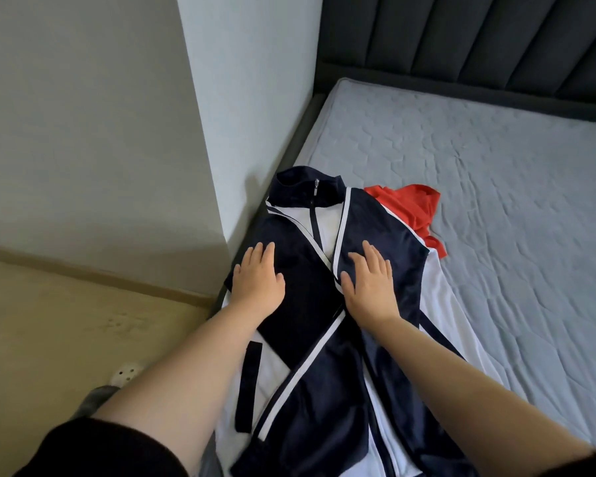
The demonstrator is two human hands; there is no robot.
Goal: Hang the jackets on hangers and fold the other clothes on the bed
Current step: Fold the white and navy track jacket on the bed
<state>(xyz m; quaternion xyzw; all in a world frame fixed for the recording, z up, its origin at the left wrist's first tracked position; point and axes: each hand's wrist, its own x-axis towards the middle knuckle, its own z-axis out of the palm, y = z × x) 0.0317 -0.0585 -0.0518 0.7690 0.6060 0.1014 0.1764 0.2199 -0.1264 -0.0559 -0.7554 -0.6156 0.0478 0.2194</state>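
Fingers (255, 256) straight and spread, flat on the navy-and-white jacket (310, 294), both palms pressing and gripping nothing.

My left hand (258, 280) rests on the sleeve folded across the chest, near the bed's left edge. My right hand (369, 287) lies just beside it on the other sleeve, and the two sleeves cross below my wrists. One jacket, smooth, with white piping, a stand-up collar and a metal zip pull (315, 189), lies on the grey quilted mattress (496, 184). One crumpled red garment (417, 204) touches its far right shoulder. One dark padded headboard (461, 39) has vertical channels.
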